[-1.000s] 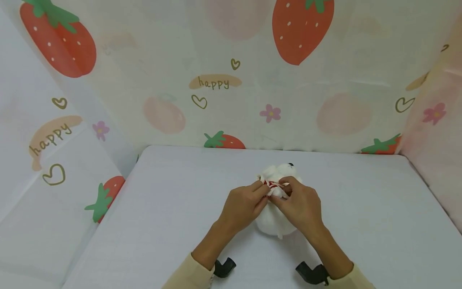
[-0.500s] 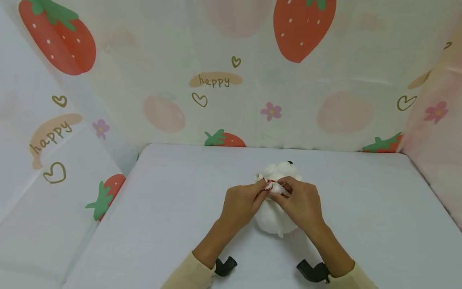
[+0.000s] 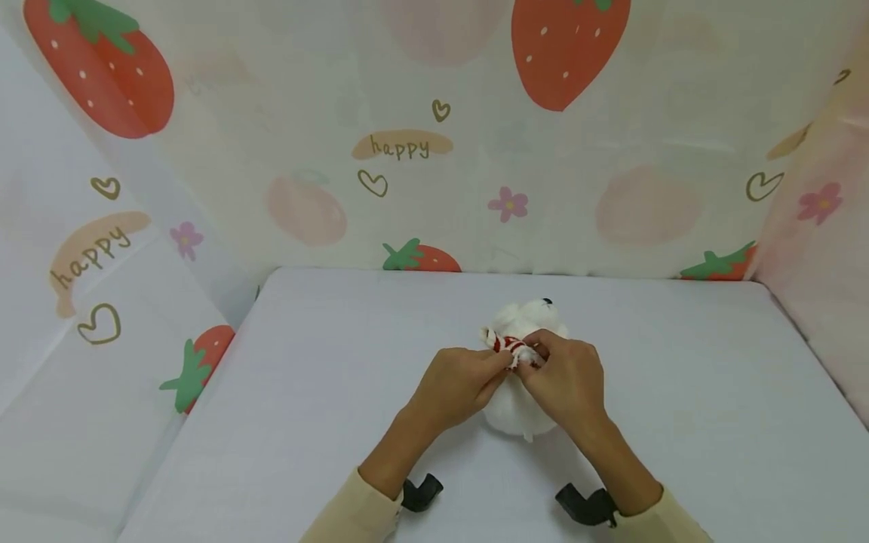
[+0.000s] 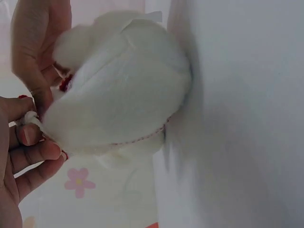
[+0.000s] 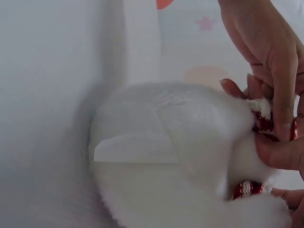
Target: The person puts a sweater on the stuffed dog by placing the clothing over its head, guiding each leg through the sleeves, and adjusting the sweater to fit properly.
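A white plush animal (image 3: 519,411) with a black nose sits on the table, its back toward me. Round its neck runs a red-and-white striped knit scarf (image 3: 504,343), also visible as red and white bands of scarf (image 5: 263,116) in the right wrist view. My left hand (image 3: 462,381) pinches the scarf between thumb and fingers behind the neck. Right beside it, my right hand (image 3: 570,377) pinches another part of the scarf, the fingertips of both hands nearly meeting. In the left wrist view, a white bit of scarf pokes out between the left hand's fingers (image 4: 35,159).
The plush rests on a white-covered table (image 3: 326,332). A white tag (image 5: 135,149) lies along its lower body. Strawberry-printed cloth (image 3: 407,204) hangs behind and at both sides. Black curved pieces (image 3: 585,505) sit at the wrists, beside the beige sleeves (image 3: 356,505).
The left hand's fingers have shifted along the scarf, slightly toward the right hand, and the scarf's left end shows more now. The right hand keeps its hold nearly in place.
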A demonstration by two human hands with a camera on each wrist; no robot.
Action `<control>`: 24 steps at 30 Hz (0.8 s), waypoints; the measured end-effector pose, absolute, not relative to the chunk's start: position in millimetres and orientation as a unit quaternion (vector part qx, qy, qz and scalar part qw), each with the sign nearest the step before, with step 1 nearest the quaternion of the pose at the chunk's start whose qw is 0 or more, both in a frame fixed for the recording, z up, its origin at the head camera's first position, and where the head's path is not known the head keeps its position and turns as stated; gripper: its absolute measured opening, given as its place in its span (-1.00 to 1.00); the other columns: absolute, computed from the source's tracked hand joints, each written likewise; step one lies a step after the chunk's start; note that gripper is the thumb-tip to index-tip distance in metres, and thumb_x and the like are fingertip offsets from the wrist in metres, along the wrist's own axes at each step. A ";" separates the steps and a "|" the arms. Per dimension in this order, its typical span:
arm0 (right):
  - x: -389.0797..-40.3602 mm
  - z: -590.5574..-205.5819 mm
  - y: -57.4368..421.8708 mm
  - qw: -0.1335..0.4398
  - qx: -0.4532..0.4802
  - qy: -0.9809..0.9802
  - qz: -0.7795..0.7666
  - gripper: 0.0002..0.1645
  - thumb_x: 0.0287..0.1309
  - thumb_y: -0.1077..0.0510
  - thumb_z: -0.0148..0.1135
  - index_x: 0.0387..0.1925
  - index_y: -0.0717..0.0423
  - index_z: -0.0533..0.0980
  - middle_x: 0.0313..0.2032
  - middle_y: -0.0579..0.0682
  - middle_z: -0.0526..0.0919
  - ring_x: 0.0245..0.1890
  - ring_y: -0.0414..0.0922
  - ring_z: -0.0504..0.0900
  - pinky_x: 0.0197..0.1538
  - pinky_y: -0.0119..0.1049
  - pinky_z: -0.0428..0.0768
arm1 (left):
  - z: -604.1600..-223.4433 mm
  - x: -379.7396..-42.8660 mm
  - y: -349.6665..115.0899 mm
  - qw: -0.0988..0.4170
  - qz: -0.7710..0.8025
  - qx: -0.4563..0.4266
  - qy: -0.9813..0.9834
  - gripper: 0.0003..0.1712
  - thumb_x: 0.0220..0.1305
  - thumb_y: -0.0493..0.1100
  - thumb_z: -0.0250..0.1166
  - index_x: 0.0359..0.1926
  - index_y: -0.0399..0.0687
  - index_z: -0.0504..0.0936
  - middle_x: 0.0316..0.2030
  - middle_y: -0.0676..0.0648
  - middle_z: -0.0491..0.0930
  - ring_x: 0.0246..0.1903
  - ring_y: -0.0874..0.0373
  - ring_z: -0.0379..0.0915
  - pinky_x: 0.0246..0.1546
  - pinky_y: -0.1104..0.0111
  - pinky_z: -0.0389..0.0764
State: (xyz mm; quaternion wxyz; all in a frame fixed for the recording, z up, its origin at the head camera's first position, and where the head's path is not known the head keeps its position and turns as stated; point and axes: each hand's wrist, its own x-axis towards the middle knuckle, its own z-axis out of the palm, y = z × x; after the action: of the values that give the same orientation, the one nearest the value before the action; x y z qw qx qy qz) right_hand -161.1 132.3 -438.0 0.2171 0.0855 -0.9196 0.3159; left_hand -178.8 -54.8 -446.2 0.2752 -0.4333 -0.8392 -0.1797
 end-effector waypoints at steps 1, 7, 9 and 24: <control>-161.5 -438.2 132.6 0.219 0.085 -0.919 0.317 -0.81 -0.09 0.29 0.41 -0.33 0.16 0.72 -0.75 -0.15 0.48 -0.69 -0.17 0.35 -0.60 -0.29 0.31 | -446.4 -179.3 -54.7 0.274 -0.179 -0.434 -0.839 -0.94 0.35 -0.22 0.32 -0.27 0.00 0.59 -0.65 0.12 0.45 -0.68 0.31 0.14 -0.62 0.48 0.25; -165.2 -436.6 136.6 0.194 0.114 -0.915 0.336 -0.75 -0.05 0.18 0.54 -0.27 0.12 0.72 -0.67 -0.16 0.55 -0.63 -0.19 0.39 -0.40 -0.19 0.45 | -446.9 -182.0 -56.1 0.269 -0.222 -0.396 -0.849 -0.92 0.35 -0.20 0.32 -0.32 -0.01 0.58 -0.62 0.13 0.44 -0.66 0.34 0.17 -0.62 0.52 0.21; -166.6 -434.0 140.4 0.155 0.133 -0.912 0.356 -0.67 -0.02 0.11 0.59 -0.19 0.10 0.71 -0.55 -0.16 0.64 -0.54 -0.19 0.47 -0.30 -0.21 0.49 | -447.1 -182.4 -56.3 0.268 -0.241 -0.366 -0.858 -0.89 0.33 -0.20 0.32 -0.34 0.00 0.55 -0.57 0.13 0.44 -0.64 0.35 0.20 -0.61 0.53 0.23; -167.3 -422.8 152.7 0.052 0.173 -0.900 0.396 -0.49 -0.04 0.21 0.61 0.01 0.06 0.66 -0.08 -0.01 0.74 -0.09 -0.04 0.65 -0.08 -0.10 0.60 | -450.4 -178.1 -49.4 0.200 -0.314 -0.281 -0.885 -0.72 0.14 -0.08 0.48 -0.48 0.09 0.50 -0.51 0.13 0.39 -0.57 0.34 0.22 -0.60 0.51 0.23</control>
State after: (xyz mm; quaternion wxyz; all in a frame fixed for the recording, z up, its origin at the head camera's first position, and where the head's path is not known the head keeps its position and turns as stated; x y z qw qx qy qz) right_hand -167.3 152.7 -422.8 0.0520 0.1734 -0.9001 0.3963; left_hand -178.1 -49.4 -450.4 0.1997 -0.2812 -0.8846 -0.3140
